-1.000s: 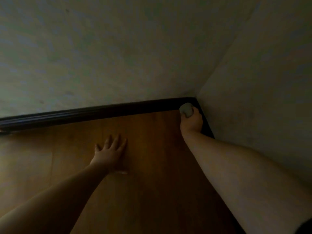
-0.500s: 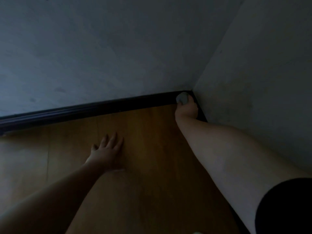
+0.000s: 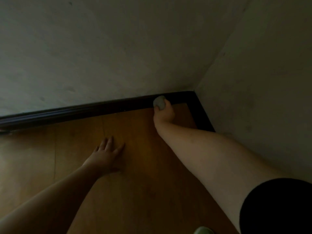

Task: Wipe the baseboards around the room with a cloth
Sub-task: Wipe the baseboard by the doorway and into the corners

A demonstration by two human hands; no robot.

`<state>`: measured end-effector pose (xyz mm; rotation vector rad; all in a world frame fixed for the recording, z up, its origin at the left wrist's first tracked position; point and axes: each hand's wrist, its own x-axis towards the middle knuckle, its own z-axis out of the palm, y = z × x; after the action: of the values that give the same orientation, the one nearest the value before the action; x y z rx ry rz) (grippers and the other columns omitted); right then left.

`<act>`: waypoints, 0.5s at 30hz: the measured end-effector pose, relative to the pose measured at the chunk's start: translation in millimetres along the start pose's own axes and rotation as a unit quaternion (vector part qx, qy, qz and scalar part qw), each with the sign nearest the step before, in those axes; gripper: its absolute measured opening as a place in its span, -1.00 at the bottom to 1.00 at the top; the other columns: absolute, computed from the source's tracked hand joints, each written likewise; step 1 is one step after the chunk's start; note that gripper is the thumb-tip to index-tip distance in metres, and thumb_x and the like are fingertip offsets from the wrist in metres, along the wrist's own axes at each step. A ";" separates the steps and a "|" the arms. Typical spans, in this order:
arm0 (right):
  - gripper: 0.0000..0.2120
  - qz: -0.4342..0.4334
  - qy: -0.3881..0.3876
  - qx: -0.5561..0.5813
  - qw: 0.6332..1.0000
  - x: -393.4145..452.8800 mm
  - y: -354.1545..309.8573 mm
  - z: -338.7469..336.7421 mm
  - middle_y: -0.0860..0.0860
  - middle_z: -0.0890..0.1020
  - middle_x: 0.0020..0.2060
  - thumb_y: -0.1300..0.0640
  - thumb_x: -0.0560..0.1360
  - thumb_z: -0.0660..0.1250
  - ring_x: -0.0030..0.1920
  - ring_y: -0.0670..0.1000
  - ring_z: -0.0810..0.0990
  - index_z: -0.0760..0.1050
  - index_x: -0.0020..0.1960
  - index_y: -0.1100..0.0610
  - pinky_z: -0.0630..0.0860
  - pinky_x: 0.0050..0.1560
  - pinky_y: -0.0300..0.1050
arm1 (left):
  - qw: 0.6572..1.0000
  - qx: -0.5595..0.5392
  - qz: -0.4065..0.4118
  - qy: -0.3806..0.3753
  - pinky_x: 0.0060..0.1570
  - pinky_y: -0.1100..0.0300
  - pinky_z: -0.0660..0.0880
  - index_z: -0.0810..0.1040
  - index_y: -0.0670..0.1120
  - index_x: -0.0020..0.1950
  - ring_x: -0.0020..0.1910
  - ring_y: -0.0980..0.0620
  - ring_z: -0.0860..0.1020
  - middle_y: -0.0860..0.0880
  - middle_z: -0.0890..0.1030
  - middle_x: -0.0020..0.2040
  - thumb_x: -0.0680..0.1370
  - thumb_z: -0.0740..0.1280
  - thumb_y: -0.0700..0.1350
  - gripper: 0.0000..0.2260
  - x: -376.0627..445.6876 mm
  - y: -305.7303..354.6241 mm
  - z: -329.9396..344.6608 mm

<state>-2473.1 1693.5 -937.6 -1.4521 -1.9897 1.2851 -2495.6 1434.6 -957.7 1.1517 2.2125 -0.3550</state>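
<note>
Where walls meet: one cloth [image 3: 159,102], two hands.

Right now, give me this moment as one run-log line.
right hand: grips cloth against back-wall baseboard, left of the corner | left hand: flat on wood floor, fingers spread | step: wiping

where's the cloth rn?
Head view, right of centre: the cloth is balled in the right hand, pressed against the dark baseboard on the back wall, just left of the room corner.
</note>
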 end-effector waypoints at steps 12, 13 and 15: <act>-0.52 -0.021 0.032 -0.059 0.998 30.4 11.1 -45.9 0.10 0.49 0.27 -0.01 0.59 0.25 0.18 0.13 0.53 0.28 0.49 -0.09 0.50 0.11 0.02 | 0.997 -0.029 -0.045 0.059 0.48 -0.31 0.07 -0.30 0.21 0.58 0.60 -0.15 -0.20 -0.03 -0.28 0.62 0.51 0.12 0.44 -0.17 -7.3 -14.8 3.9; -0.51 -0.017 0.040 -0.074 0.996 37.4 11.7 -52.7 0.12 0.48 0.28 -0.01 0.59 0.25 0.18 0.15 0.52 0.27 0.50 -0.09 0.52 0.13 0.08 | 0.995 -0.048 -0.059 0.069 0.47 -0.32 0.07 -0.27 0.22 0.59 0.60 -0.15 -0.19 -0.02 -0.26 0.63 0.49 0.09 0.47 -0.17 -6.5 -17.3 4.0; -0.51 -0.024 0.042 -0.086 0.995 46.3 14.2 -60.3 0.14 0.48 0.29 0.02 0.60 0.26 0.20 0.17 0.52 0.29 0.50 -0.07 0.52 0.17 0.12 | 0.993 -0.065 -0.069 0.074 0.47 -0.32 0.09 -0.28 0.23 0.58 0.60 -0.15 -0.19 -0.02 -0.25 0.63 0.47 0.09 0.49 -0.15 -4.1 -22.2 5.6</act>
<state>-2440.4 1762.9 -927.8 -1.4995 -2.1082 1.0377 -2509.6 1416.2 -960.4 0.9852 2.4139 -0.1827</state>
